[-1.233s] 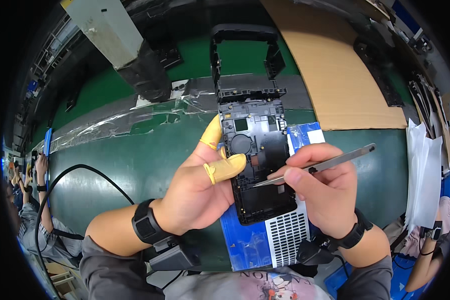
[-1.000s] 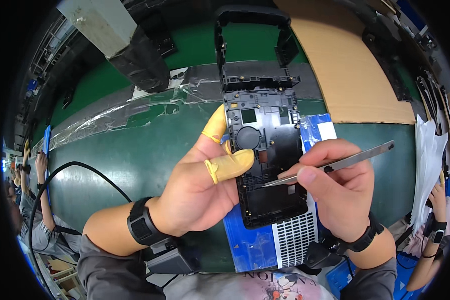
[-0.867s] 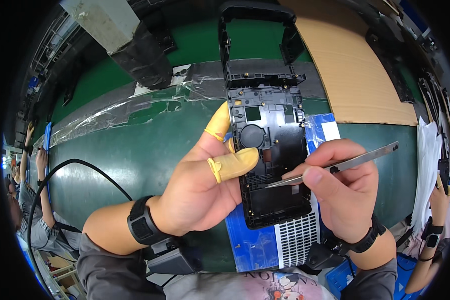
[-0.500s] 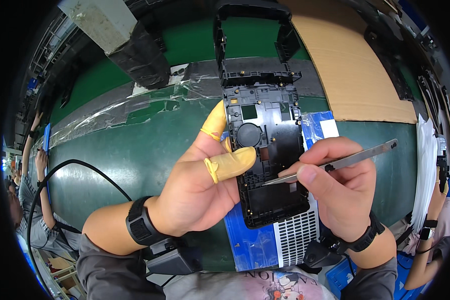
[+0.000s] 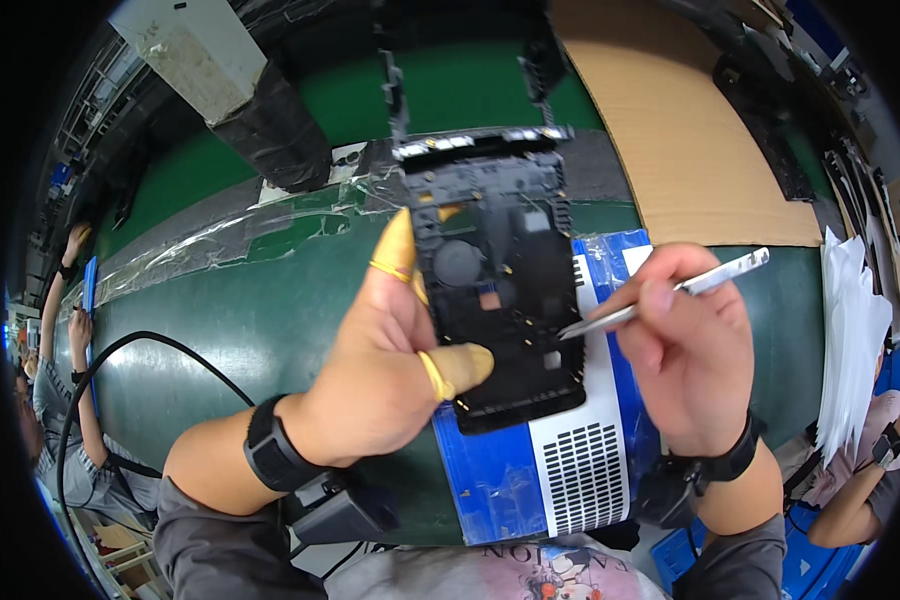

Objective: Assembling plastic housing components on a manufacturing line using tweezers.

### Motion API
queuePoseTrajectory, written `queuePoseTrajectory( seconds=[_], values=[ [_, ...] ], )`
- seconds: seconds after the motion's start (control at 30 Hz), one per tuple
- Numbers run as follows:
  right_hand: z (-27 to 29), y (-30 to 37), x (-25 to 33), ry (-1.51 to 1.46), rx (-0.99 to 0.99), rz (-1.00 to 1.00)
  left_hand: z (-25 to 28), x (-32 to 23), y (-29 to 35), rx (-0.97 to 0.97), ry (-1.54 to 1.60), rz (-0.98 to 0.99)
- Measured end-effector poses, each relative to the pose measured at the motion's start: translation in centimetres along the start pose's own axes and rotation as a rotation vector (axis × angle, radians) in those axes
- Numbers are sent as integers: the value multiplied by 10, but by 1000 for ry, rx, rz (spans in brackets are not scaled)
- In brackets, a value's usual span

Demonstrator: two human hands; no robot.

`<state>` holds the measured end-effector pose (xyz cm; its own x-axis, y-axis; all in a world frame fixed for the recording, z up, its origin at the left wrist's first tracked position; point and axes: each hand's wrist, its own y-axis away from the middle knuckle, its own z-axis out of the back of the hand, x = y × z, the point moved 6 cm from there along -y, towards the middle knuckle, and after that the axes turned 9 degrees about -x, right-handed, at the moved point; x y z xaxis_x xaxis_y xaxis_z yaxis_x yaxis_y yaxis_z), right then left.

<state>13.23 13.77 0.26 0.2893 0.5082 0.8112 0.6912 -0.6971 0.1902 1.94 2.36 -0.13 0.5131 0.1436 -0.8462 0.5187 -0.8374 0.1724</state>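
Observation:
My left hand [image 5: 365, 375], with yellow finger cots on its thumb and at least one finger, grips the left side of a black plastic device housing [image 5: 520, 290]. An open frame extends from the housing's far end, and small brass-coloured spots dot it. The housing is slightly blurred by motion. In my right hand [image 5: 695, 360] is a pair of metal tweezers [image 5: 715, 277], pinched between thumb and fingers. Their tip lies at the housing's right edge, low down; whether it touches, I cannot tell. Beneath the housing lies a white sheet of small black rectangles [image 5: 547, 450] on a blue board [image 5: 485, 490].
A brown cardboard sheet [image 5: 690, 150] covers the far right of the green bench [image 5: 220, 310]. White papers [image 5: 850, 340] hang at the right. A black cable [image 5: 170, 340] arcs across the left. Other people's arms [image 5: 80, 330] show at both sides.
The housing has shifted left and tilted, baring more of the white sheet. My left thumb sits lower on it. The tweezers' tip has gone from inside the housing's lower part to its right edge.

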Motion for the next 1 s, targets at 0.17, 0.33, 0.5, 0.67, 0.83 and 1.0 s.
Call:
queuePoseTrajectory(
  seconds=[0.17, 0.33, 0.5, 0.67, 0.83, 1.0],
  values=[
    [12, -14, -7, 318, -77, 62, 12, -33, -8, -86, -16, -160],
    [11, -17, -14, 389, -35, 64, 19, -58, -6, -122, 46, -204],
    [11, -16, -15, 442, -51, 81, 39, -61, -7, -135, 146, -198],
    [12, -16, -15, 431, -62, 86, 37, -53, -12, -162, 226, -97],
    [11, -10, 1, 298, -64, 89, 23, -30, -13, -175, 150, -65],
    [-2, 15, 9, 287, -38, 184, 1, 2, -2, 25, 191, 160]
  ],
)
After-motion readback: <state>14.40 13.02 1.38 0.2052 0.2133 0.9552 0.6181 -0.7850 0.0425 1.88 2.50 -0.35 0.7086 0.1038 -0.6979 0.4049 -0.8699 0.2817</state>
